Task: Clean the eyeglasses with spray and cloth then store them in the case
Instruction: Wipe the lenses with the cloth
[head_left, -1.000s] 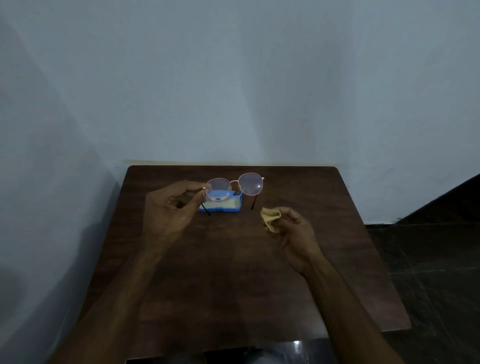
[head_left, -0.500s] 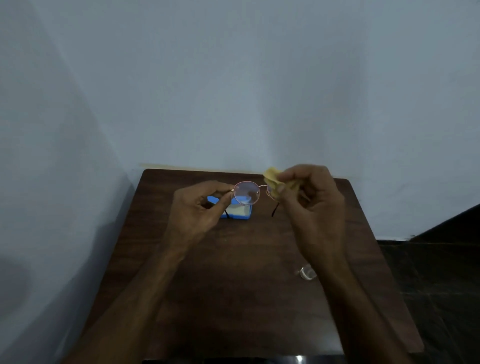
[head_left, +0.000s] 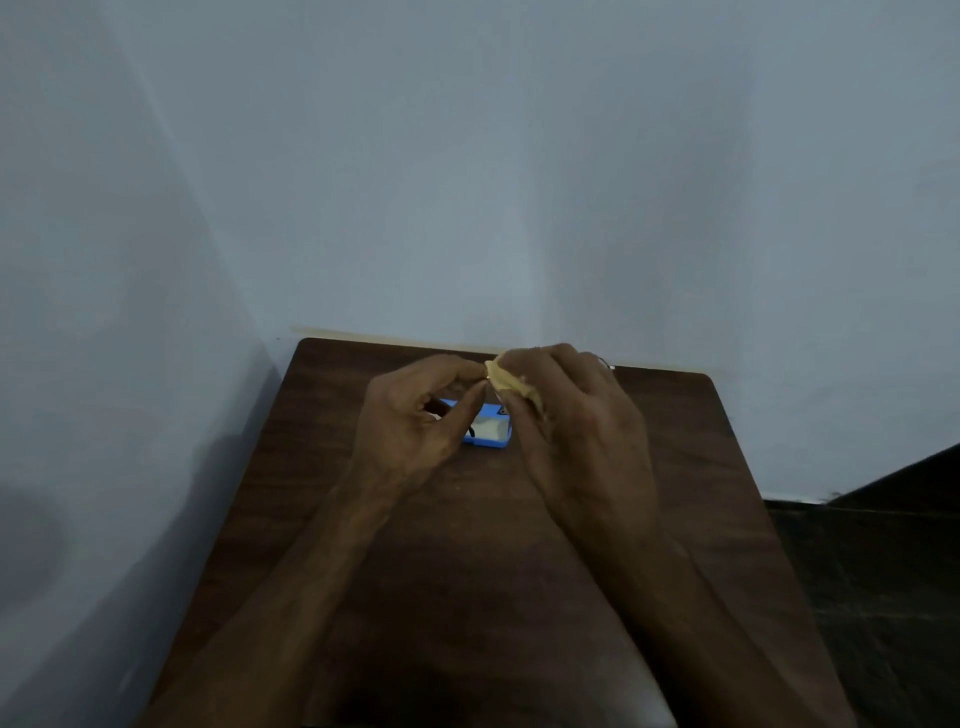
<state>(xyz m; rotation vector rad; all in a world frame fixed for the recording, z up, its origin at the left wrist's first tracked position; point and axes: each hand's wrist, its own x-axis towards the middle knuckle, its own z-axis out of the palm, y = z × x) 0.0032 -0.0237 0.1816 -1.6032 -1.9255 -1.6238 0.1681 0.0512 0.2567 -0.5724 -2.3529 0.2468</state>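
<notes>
My left hand (head_left: 410, 421) pinches the left end of the thin-framed eyeglasses (head_left: 605, 362), which are almost wholly hidden behind both hands; only a bit of rim shows past my right knuckles. My right hand (head_left: 576, 415) is closed on a yellow cloth (head_left: 511, 384) pressed around a lens. The two hands touch at the fingertips above the table. Below them an open blue case (head_left: 488, 434) with a pale lining lies on the dark wooden table (head_left: 467, 545). The spray bottle is out of sight.
The table stands in a corner, with a pale wall close behind it and another along its left edge. A dark floor (head_left: 883, 571) lies to the right of the table.
My right hand rose from the table with the cloth and closed over the lenses. It has slid left to meet my left hand. The small clear bottle seen half a second ago is now hidden.
</notes>
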